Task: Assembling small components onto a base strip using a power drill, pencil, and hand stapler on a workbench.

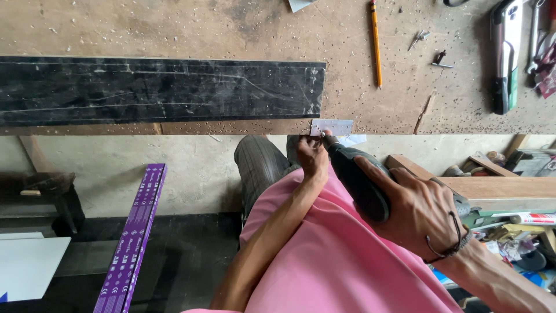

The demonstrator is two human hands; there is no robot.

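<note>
My right hand (420,211) grips a dark power drill (356,177), its tip pointing at a small metal bracket (331,127) on the front edge of the wooden workbench (231,29). My left hand (313,155) is pinched at the drill tip, fingers touching the bracket's left end. A long black board (162,91) lies across the bench, its right end just left of the bracket.
A yellow pencil (375,43), loose screws (418,39) and a handsaw with a black and green handle (505,55) lie on the bench at right. A purple box (133,237) leans at lower left. Timber pieces (498,186) and clutter sit at right.
</note>
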